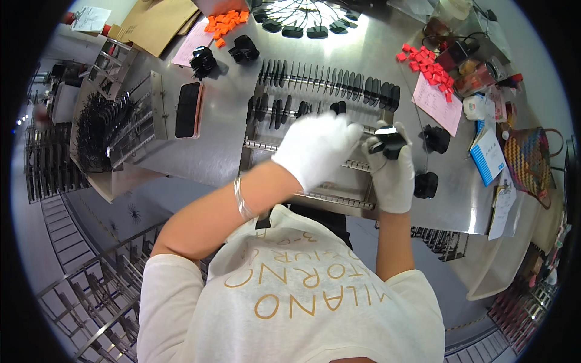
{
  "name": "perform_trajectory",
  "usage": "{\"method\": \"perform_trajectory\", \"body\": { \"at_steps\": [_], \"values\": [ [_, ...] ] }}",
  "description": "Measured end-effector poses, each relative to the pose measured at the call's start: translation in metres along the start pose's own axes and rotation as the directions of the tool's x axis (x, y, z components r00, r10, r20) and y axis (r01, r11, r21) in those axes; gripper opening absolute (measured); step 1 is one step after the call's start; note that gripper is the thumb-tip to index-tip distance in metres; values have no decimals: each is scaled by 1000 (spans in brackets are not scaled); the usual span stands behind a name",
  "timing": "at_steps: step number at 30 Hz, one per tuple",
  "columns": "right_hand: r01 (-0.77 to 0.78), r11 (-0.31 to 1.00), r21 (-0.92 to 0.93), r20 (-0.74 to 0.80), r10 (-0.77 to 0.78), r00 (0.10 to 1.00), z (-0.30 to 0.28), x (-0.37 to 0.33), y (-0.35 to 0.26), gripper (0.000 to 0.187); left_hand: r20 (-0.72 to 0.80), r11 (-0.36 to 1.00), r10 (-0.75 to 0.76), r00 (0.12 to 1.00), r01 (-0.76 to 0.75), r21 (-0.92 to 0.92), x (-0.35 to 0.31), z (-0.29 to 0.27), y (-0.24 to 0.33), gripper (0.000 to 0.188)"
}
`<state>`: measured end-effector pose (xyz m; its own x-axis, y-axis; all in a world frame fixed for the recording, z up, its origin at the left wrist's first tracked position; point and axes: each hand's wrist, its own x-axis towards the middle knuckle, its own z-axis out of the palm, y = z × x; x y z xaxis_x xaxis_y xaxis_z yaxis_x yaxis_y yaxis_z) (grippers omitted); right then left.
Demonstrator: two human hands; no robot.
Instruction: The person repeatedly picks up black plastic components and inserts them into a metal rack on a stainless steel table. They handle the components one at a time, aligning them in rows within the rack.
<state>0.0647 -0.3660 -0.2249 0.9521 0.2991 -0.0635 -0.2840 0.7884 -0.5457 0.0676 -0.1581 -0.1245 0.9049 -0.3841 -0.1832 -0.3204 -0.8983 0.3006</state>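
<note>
My left hand [318, 148], in a white glove, reaches over a slotted metal rack [260, 145] with its fingers curled together. What those fingers hold, if anything, is hidden. Just beyond them a dark lens [338, 107] shows. My right hand [392, 175], gloved too, is closed around a few glossy dark lenses [390, 143] at the rack's right side. Dark lenses stand on edge in the rack's far row [327, 81], and more fill the left part of the second row [275, 112]. The rack's nearer bars carry no lenses that I can see.
Stacks of dark lenses [436, 139] lie right of the rack. Red clips [426, 66] and orange clips [227, 24] are heaped on pink papers. A phone [189, 110] and another lens rack [136, 115] sit left. Beneath a bright lamp, lenses form a ring [293, 31]. A woven bag [528, 160] stands right.
</note>
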Motion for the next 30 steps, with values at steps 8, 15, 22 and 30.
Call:
{"method": "perform_trajectory", "body": {
  "at_steps": [8, 15, 22, 30],
  "values": [
    [342, 571, -746, 309, -159, 938, 27, 49, 20, 40, -205, 953, 236, 950, -185, 240, -17, 34, -87, 84],
    [723, -84, -686, 725, 9, 689, 38, 64, 28, 32, -244, 960, 217, 945, -161, 228, -16, 30, -90, 87],
    [658, -183, -730, 665, 27, 746, 6, 49, -10, 50, -279, 962, 155, 948, -81, 259, -21, 37, -99, 87],
    [494, -270, -826, 496, 69, 866, -16, 43, -54, 66, -249, 935, 294, 923, -224, 275, -9, 36, -94, 78]
  ]
}}
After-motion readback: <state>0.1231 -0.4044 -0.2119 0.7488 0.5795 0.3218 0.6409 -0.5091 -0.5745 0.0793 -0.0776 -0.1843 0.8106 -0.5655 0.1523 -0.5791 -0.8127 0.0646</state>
